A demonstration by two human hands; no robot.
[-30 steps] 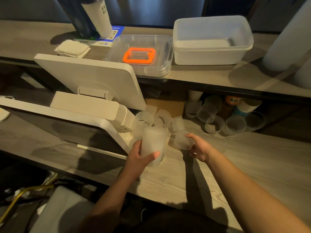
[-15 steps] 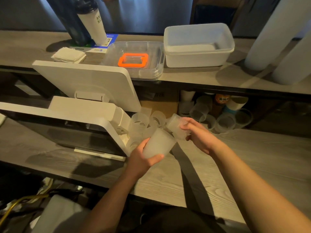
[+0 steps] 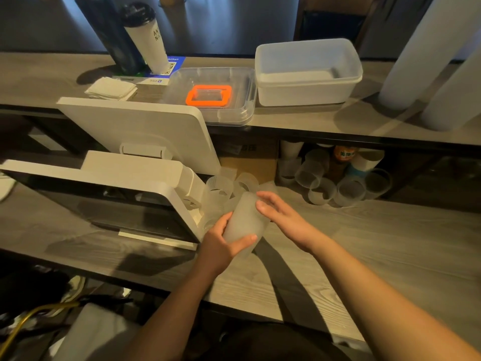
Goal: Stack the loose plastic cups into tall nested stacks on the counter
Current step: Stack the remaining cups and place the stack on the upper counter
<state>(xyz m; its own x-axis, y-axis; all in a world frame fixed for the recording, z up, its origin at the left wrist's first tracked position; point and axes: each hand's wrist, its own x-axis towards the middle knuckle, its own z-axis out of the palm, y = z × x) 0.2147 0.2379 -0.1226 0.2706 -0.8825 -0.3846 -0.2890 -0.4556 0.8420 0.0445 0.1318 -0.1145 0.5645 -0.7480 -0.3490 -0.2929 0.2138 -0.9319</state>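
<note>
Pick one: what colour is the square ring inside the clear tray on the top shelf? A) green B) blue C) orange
C: the ring lying in the clear tray is bright orange.

Taking the white terminal (image 3: 125,183) as landmark: its right edge hems in the loose cups (image 3: 221,190), with the left hand (image 3: 221,246) and right hand (image 3: 283,217) just right of them. Farther right, bare counter (image 3: 377,251) lies open. Beyond it, more cups (image 3: 338,186) crowd the recess under the upper shelf (image 3: 299,123).
</note>
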